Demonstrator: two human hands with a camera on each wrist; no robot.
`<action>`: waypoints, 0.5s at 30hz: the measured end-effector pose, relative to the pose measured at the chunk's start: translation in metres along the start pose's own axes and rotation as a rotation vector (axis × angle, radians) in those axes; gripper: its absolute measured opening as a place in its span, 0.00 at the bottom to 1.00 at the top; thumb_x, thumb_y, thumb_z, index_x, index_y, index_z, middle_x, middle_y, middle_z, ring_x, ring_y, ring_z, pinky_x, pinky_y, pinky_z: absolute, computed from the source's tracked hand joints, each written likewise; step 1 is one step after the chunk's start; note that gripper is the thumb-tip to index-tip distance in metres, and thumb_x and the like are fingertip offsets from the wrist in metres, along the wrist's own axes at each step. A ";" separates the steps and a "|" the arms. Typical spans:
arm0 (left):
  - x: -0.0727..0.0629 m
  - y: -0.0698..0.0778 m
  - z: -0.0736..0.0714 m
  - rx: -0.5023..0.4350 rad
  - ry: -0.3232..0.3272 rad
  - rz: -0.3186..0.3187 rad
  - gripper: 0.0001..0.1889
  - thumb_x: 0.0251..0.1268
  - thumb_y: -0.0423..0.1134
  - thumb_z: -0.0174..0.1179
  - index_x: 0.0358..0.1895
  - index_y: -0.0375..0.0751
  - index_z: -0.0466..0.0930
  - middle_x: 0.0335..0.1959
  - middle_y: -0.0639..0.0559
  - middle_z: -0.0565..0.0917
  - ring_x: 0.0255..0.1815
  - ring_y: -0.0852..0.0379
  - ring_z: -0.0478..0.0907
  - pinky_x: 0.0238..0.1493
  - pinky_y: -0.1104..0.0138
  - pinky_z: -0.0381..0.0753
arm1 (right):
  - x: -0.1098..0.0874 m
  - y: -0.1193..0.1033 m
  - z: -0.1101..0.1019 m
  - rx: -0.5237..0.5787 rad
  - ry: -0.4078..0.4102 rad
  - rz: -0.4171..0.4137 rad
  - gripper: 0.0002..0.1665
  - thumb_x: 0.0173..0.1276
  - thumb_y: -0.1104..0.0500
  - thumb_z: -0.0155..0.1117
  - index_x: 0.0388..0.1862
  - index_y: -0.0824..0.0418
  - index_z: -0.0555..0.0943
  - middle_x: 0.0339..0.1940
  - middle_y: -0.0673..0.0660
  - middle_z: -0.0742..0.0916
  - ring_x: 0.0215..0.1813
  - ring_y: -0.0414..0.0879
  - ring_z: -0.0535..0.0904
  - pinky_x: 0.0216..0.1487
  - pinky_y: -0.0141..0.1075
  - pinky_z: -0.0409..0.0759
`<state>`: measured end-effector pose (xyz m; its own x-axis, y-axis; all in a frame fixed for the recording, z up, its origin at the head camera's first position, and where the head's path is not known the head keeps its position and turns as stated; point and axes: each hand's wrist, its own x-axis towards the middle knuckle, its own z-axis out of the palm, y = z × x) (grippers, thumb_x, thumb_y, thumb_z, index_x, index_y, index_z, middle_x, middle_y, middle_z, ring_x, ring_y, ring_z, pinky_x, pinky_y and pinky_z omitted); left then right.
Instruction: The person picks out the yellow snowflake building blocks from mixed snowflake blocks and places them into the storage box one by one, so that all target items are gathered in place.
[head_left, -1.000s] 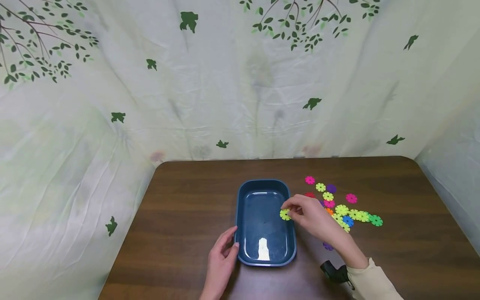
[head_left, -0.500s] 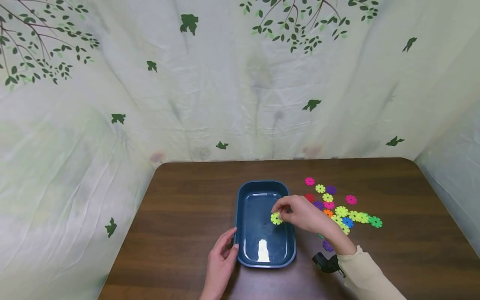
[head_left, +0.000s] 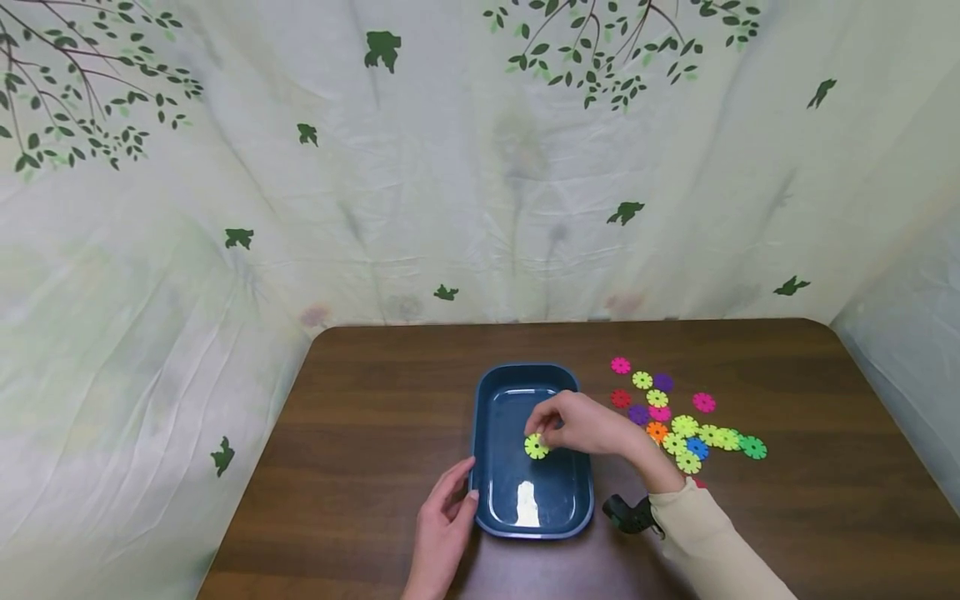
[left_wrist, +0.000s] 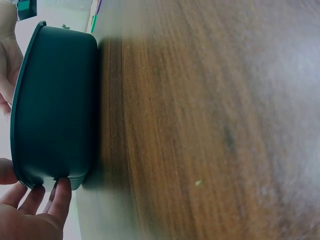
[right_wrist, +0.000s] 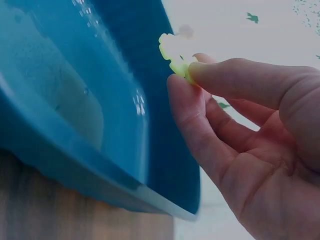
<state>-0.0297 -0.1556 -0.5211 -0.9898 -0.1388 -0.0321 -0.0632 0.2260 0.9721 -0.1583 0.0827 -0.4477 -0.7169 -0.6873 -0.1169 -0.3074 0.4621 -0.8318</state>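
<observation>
A blue rectangular tray (head_left: 482,400) stands on the table, its inside bare apart from a light reflection. Over it, my right hand (head_left: 588,429) pinches a yellow-green flower-shaped plastic disc (head_left: 536,447) between thumb and forefinger. The right wrist view shows this disc (right_wrist: 172,52) at the fingertips, above the tray's inside. At the tray's left side, my left hand (head_left: 442,525) touches the outer wall with its fingertips. In the left wrist view its fingers (left_wrist: 61,202) rest against the tray's outside, near the rim.
Several flower-shaped discs lie right of the tray, among them a pink disc (head_left: 703,402), a green disc (head_left: 752,447) and a blue disc (head_left: 697,448). My right forearm covers part of that area. A patterned white cloth (head_left: 450,183) hangs behind the wooden table (head_left: 360,417).
My right hand has moved left with the yellow-green disc, from the tray's right rim to over its middle. The left hand has stayed at the tray's left side.
</observation>
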 end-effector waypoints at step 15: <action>-0.001 0.002 0.000 -0.009 0.000 -0.011 0.22 0.67 0.29 0.61 0.62 0.50 0.79 0.62 0.51 0.77 0.59 0.49 0.75 0.52 0.68 0.79 | 0.028 0.000 0.012 0.035 -0.108 -0.031 0.10 0.64 0.71 0.64 0.40 0.61 0.86 0.31 0.50 0.86 0.31 0.42 0.79 0.36 0.35 0.82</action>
<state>-0.0291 -0.1549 -0.5188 -0.9891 -0.1408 -0.0425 -0.0725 0.2158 0.9737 -0.1709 0.0572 -0.4576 -0.6353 -0.7582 -0.1465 -0.3049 0.4206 -0.8545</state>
